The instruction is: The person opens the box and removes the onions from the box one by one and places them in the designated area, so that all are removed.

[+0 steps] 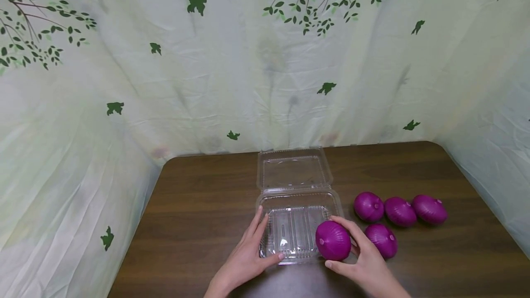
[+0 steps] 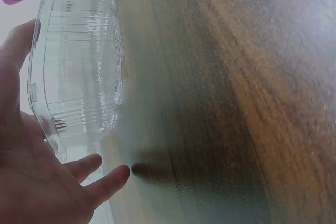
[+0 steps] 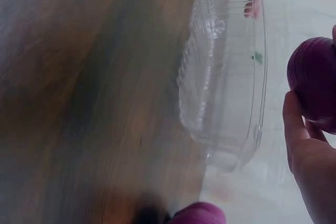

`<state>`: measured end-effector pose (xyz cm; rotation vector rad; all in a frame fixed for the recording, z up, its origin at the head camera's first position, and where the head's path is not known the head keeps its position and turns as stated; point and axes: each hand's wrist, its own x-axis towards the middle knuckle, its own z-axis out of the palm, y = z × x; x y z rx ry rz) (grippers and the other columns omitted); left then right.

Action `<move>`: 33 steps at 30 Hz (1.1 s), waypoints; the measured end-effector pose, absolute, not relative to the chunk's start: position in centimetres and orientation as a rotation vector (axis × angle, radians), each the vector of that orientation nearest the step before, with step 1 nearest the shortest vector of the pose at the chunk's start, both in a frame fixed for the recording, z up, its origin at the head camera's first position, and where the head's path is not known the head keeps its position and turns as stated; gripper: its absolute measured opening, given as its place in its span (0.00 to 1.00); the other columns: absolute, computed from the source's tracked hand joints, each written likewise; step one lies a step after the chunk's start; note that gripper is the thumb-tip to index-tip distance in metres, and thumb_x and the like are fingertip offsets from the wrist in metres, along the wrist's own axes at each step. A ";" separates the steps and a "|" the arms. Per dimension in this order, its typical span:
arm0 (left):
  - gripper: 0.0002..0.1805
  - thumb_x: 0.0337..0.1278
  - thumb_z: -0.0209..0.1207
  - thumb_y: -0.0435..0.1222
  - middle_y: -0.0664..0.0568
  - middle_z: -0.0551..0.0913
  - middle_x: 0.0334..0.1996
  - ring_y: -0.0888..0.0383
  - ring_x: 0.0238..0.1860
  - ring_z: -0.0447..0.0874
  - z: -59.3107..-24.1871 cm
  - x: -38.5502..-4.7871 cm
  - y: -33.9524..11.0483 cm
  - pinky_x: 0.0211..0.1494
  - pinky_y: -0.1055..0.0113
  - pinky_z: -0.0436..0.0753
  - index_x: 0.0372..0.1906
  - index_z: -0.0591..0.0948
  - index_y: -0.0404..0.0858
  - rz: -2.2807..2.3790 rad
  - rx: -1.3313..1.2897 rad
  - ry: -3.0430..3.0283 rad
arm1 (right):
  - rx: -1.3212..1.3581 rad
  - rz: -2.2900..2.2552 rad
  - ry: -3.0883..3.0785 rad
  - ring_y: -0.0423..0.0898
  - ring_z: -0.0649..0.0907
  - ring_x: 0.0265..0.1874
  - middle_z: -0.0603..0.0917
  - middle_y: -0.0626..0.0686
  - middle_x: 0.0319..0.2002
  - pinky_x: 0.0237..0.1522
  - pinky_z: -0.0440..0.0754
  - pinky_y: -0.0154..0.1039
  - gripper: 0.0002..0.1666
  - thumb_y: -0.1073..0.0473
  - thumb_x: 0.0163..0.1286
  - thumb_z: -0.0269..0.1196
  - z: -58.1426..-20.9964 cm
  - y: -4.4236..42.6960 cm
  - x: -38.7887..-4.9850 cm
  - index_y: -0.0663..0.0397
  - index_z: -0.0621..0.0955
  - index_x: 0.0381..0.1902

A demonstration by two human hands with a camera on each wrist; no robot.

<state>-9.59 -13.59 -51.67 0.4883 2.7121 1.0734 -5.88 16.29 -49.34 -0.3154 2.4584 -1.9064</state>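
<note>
A clear plastic clamshell container (image 1: pixel 298 229) lies on the table with its lid (image 1: pixel 295 172) folded back toward the wall. My left hand (image 1: pixel 248 249) rests against the container's left side, fingers extended and thumb at the front rim; the left wrist view shows the hand (image 2: pixel 42 156) beside the clear wall. Over the container's front right corner, my right hand (image 1: pixel 364 261) holds a purple onion (image 1: pixel 333 240) between thumb and fingers. The right wrist view has this onion (image 3: pixel 315 82) above the rim level, apart from the container.
To the right, several more purple onions lie on the brown wooden table (image 1: pixel 198 206); the nearest onion (image 1: pixel 382 240) is just beyond my right hand, and another onion (image 1: pixel 429 209) is farthest right. A leaf-patterned cloth (image 1: pixel 232 82) hangs behind the table and along its sides.
</note>
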 end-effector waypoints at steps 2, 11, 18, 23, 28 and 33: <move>0.55 0.52 0.66 0.60 0.56 0.38 0.79 0.42 0.74 0.49 -51.6 -9.6 -13.6 0.63 0.36 0.65 0.78 0.54 0.39 1.077 0.489 2.712 | -0.360 -1.877 2.500 0.44 0.78 0.57 0.69 0.50 0.66 0.54 0.77 0.34 0.53 0.64 0.48 0.79 -49.3 16.6 -5.8 0.38 0.68 0.70; 0.55 0.52 0.65 0.60 0.57 0.38 0.79 0.42 0.75 0.49 -51.7 -9.6 -13.6 0.62 0.35 0.65 0.78 0.53 0.40 1.077 0.482 2.711 | -0.395 -1.797 2.643 0.43 0.80 0.51 0.71 0.46 0.60 0.49 0.80 0.34 0.53 0.67 0.44 0.80 -48.6 18.1 -5.3 0.45 0.69 0.67; 0.55 0.52 0.66 0.59 0.57 0.37 0.79 0.42 0.74 0.49 -51.7 -9.6 -13.6 0.62 0.35 0.66 0.78 0.53 0.40 1.080 0.481 2.716 | -0.390 -1.667 2.846 0.38 0.80 0.48 0.74 0.44 0.58 0.45 0.80 0.30 0.53 0.62 0.40 0.83 -47.8 19.8 -5.1 0.45 0.71 0.66; 0.55 0.52 0.66 0.59 0.57 0.37 0.79 0.42 0.75 0.49 -51.7 -9.7 -13.6 0.62 0.35 0.66 0.78 0.53 0.41 1.076 0.485 2.714 | -0.307 -1.432 3.006 0.36 0.79 0.47 0.76 0.39 0.57 0.43 0.81 0.35 0.55 0.53 0.39 0.84 -47.5 20.9 -4.7 0.38 0.71 0.66; 0.56 0.52 0.66 0.60 0.57 0.37 0.79 0.42 0.75 0.49 -51.6 -9.7 -13.6 0.62 0.35 0.66 0.78 0.53 0.41 1.070 0.489 2.715 | -0.200 -1.343 3.002 0.35 0.78 0.47 0.75 0.38 0.59 0.42 0.81 0.38 0.54 0.48 0.40 0.83 -47.2 22.0 -4.2 0.33 0.71 0.66; 0.56 0.52 0.65 0.61 0.57 0.37 0.79 0.43 0.75 0.49 -51.5 -9.6 -13.6 0.62 0.35 0.65 0.78 0.53 0.41 1.080 0.485 2.704 | -0.132 -1.399 2.934 0.32 0.78 0.48 0.75 0.39 0.59 0.42 0.80 0.33 0.51 0.47 0.44 0.81 -47.0 22.8 -3.7 0.33 0.70 0.67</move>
